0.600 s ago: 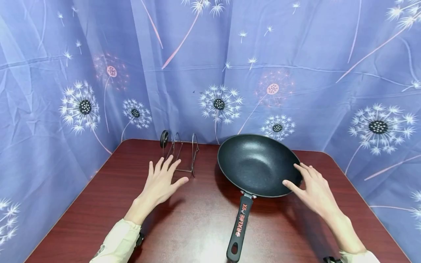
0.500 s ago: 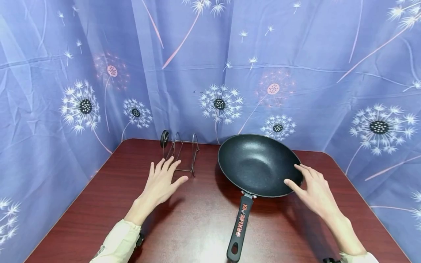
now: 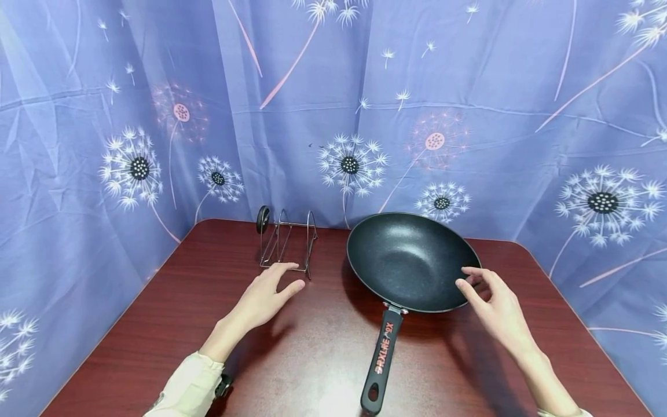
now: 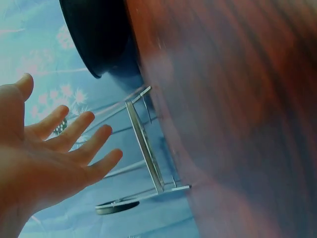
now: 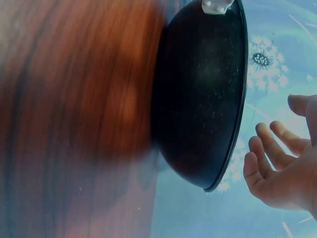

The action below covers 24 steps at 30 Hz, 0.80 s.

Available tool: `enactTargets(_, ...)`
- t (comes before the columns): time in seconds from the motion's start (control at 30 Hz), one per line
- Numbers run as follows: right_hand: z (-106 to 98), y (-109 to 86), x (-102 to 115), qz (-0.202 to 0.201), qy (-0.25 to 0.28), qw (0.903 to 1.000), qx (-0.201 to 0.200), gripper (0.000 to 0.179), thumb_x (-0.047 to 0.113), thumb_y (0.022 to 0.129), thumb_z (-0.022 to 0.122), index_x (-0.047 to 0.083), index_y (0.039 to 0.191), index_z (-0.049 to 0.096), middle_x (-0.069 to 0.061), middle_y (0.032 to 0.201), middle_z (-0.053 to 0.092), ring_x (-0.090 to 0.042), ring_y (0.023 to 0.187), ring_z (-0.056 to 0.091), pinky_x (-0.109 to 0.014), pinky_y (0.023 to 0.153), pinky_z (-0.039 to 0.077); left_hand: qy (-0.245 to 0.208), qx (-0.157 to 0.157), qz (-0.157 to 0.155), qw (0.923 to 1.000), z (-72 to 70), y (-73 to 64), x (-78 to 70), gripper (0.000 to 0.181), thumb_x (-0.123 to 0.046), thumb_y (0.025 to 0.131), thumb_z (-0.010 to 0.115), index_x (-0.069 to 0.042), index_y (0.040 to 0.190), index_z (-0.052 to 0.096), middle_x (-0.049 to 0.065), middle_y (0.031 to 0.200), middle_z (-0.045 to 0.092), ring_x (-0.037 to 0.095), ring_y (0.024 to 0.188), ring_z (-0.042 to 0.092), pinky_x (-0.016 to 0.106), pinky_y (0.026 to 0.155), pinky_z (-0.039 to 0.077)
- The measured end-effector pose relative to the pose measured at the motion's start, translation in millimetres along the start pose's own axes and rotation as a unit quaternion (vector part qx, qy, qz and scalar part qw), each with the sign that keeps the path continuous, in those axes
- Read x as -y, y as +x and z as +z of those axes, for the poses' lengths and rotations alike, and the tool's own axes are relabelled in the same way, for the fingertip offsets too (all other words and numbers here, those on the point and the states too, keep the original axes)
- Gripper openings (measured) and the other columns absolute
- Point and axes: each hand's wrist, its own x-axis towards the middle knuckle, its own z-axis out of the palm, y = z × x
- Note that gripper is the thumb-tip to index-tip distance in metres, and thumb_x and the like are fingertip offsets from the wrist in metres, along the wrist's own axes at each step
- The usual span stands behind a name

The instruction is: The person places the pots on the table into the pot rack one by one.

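A black wok (image 3: 403, 260) sits on the table, its long handle (image 3: 382, 362) pointing toward me. My right hand (image 3: 500, 315) hovers over the wok's right rim, thumb and fingers apart with nothing between them. In the right wrist view, a gap separates that hand (image 5: 287, 173) from the wok's dark outer side (image 5: 198, 99). To the left, my empty left hand (image 3: 263, 298) is held above the table, just in front of a wire rack (image 3: 281, 269). The left wrist view has the hand (image 4: 59, 158) with fingers spread, the rack (image 4: 146, 148) beyond it.
A round black piece (image 3: 263, 220) is at the rack's left end. The reddish-brown table (image 3: 323, 347) reaches back to a blue curtain (image 3: 292, 145) printed with dandelions, which also hangs along both sides.
My left hand's fingers have dipped from a raised spread. On the right hand, the fingers have bent a little closer to the thumb. The wok and rack stay in place.
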Motion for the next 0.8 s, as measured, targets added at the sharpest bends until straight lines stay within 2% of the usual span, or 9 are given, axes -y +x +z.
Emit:
enactTargets(0.17, 1.4, -5.1, 6.8, 0.022, 0.022, 0.9993, 0.023, 0.028, 0.028, 0.099, 0.062, 0.014, 0.124, 0.064, 0.001, 0.097, 0.06, 0.002, 0.079, 0.056, -0.009, 0.071, 0.042, -0.059, 0.027, -0.015, 0.9978, 5.0, -4.0, -6.9, 0.06, -0.062, 0.095, 0.052, -0.022, 0.14, 0.052, -0.002, 0.14, 0.057, 0.02, 0.135, 0.05, 0.047, 0.11, 0.041)
enactTargets(0.4, 4.6, -11.7, 13.0, 0.043, 0.033, 0.9975, 0.045, 0.026, 0.03, 0.099, 0.061, 0.019, 0.124, 0.063, 0.0, 0.093, 0.062, -0.003, 0.073, 0.057, -0.015, 0.066, 0.043, -0.102, 0.039, -0.011, 0.9939, 13.3, -8.4, -15.3, 0.048, -0.049, 0.097, 0.059, -0.022, 0.136, 0.056, -0.003, 0.132, 0.061, 0.018, 0.127, 0.056, 0.046, 0.107, 0.043)
enactTargets(0.67, 11.1, -18.9, 18.0, 0.048, 0.082, 0.9925, 0.077, 0.025, 0.025, 0.1, 0.061, 0.018, 0.124, 0.061, 0.0, 0.085, 0.063, -0.012, 0.068, 0.061, -0.02, 0.061, 0.047, -0.173, 0.077, 0.011, 0.9818, 21.4, -14.0, -26.6, 0.042, -0.044, 0.099, 0.058, -0.019, 0.133, 0.056, 0.006, 0.128, 0.063, 0.017, 0.116, 0.063, 0.044, 0.1, 0.049)
enactTargets(0.8, 15.3, -20.8, 21.5, 0.042, 0.095, 0.9907, 0.087, 0.023, 0.024, 0.1, 0.061, 0.018, 0.122, 0.062, 0.002, 0.084, 0.063, -0.014, 0.068, 0.061, -0.021, 0.061, 0.049, -0.188, 0.088, 0.008, 0.9782, 24.2, -15.7, -29.4, 0.038, -0.043, 0.099, 0.058, -0.022, 0.131, 0.056, 0.002, 0.124, 0.064, 0.015, 0.113, 0.064, 0.04, 0.098, 0.05)
